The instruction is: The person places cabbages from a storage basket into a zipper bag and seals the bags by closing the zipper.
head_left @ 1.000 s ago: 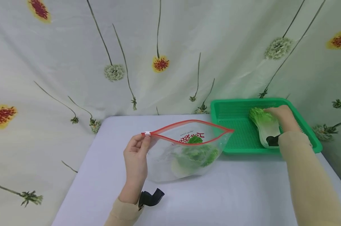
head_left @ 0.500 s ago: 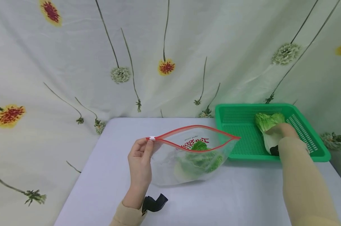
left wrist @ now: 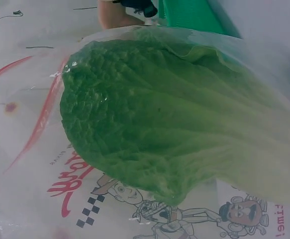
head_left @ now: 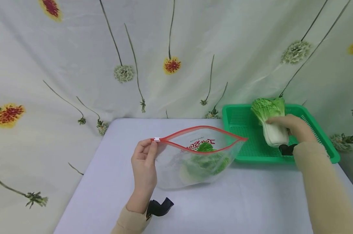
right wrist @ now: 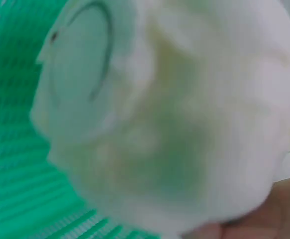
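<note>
My left hand [head_left: 144, 165] pinches the slider end of a clear zip bag [head_left: 170, 174] with a red zip edge, its mouth spread wide. Inside the bag lies a napa cabbage [head_left: 207, 162]; its green leaves [left wrist: 135, 114] fill the left wrist view through the plastic. Over at the right, my right hand [head_left: 296, 126] grips a second napa cabbage [head_left: 275, 130] round its white stalk, leaves pointing away. That cabbage's pale, blurred root end [right wrist: 149, 129] takes up most of the right wrist view.
A green perforated basket [head_left: 243, 159] stands at the table's back right, under the right hand. The white-covered table [head_left: 223, 208] backs onto a flower-print curtain [head_left: 188, 39]. A black wrist mount [head_left: 160, 207] sticks out beside the left wrist.
The right hand has shifted its hold on the cabbage and raised it up from the basket floor. The left hand keeps its pinch on the bag, which stays spread.
</note>
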Action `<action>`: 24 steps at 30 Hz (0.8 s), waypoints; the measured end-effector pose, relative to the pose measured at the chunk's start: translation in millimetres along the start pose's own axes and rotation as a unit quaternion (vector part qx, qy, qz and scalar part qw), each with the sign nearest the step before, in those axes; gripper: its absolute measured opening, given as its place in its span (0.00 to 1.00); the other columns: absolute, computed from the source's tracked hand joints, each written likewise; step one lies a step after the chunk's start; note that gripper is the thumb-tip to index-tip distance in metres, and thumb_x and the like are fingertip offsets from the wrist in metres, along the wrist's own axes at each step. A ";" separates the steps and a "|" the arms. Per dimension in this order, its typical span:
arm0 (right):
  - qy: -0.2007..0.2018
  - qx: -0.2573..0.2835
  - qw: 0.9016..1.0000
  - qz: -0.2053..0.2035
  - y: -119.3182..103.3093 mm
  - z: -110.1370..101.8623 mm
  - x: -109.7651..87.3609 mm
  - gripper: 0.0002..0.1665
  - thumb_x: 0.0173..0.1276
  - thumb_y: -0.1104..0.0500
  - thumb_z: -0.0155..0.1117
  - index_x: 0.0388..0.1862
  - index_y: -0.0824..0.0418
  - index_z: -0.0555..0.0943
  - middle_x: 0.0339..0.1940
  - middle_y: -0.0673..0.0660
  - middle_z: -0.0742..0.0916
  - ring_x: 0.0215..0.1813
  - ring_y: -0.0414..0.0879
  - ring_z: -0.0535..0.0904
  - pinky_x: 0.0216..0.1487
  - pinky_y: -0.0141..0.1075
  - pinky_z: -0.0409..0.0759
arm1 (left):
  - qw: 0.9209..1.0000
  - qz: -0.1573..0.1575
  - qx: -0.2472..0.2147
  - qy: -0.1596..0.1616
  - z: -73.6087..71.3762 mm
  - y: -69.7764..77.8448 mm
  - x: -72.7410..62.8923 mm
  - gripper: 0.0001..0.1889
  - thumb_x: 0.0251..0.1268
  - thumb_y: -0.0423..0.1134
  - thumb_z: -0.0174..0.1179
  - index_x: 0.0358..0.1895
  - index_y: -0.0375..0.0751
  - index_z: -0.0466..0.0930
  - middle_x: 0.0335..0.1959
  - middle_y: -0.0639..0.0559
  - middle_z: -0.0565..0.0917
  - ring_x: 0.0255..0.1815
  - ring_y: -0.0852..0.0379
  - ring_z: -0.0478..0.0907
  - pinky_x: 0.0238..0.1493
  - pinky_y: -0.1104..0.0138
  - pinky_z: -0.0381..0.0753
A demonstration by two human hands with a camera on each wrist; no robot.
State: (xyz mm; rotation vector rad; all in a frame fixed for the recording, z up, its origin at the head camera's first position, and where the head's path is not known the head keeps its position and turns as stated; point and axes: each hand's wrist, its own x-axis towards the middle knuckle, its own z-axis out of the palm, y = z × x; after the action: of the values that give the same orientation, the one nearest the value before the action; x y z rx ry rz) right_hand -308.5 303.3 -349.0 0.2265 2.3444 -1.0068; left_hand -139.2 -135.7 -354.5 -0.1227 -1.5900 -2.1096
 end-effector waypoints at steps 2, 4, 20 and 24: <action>0.001 0.025 0.999 -0.047 -16.0 3.0 -11.5 0.58 0.72 0.34 0.48 0.74 0.81 0.44 0.70 0.78 0.59 0.67 0.68 0.64 0.63 0.55 0.74 | 1.000 0.003 0.002 -0.001 -0.2 1.1 0.6 0.07 0.71 0.30 0.56 0.41 0.47 0.79 0.33 0.61 0.88 0.39 0.65 0.87 0.53 0.68 0.83; 0.001 0.064 0.993 -0.097 -33.3 7.5 -24.2 0.56 0.74 0.38 0.50 0.76 0.77 0.41 0.75 0.75 0.55 0.72 0.67 0.58 0.69 0.57 0.68 | 1.000 0.008 0.006 0.000 -0.7 1.9 0.9 0.07 0.71 0.29 0.56 0.41 0.47 0.79 0.33 0.60 0.88 0.39 0.65 0.87 0.52 0.68 0.84; -0.082 0.371 0.830 -0.408 -143.1 73.0 -119.5 0.29 0.71 0.65 0.59 0.68 0.54 0.64 0.56 0.49 0.80 0.50 0.42 0.78 0.43 0.35 0.81 | 1.000 0.019 0.006 0.005 -1.4 1.9 -0.8 0.07 0.72 0.30 0.56 0.42 0.48 0.78 0.37 0.61 0.89 0.39 0.64 0.87 0.52 0.68 0.84; -0.030 0.281 0.888 -0.364 -155.2 94.0 -130.1 0.43 0.70 0.59 0.61 0.78 0.53 0.52 0.73 0.56 0.69 0.69 0.48 0.70 0.62 0.42 0.77 | 1.000 0.018 0.007 0.004 -0.4 3.0 -1.4 0.07 0.72 0.30 0.56 0.42 0.48 0.79 0.36 0.61 0.88 0.39 0.64 0.87 0.52 0.67 0.84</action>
State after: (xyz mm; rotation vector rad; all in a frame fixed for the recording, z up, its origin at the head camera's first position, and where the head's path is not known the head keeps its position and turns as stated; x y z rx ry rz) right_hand -216.9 136.4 -232.3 -0.5108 2.0322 -2.0094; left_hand -136.6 -136.2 -352.6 -0.1361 -1.5870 -2.0689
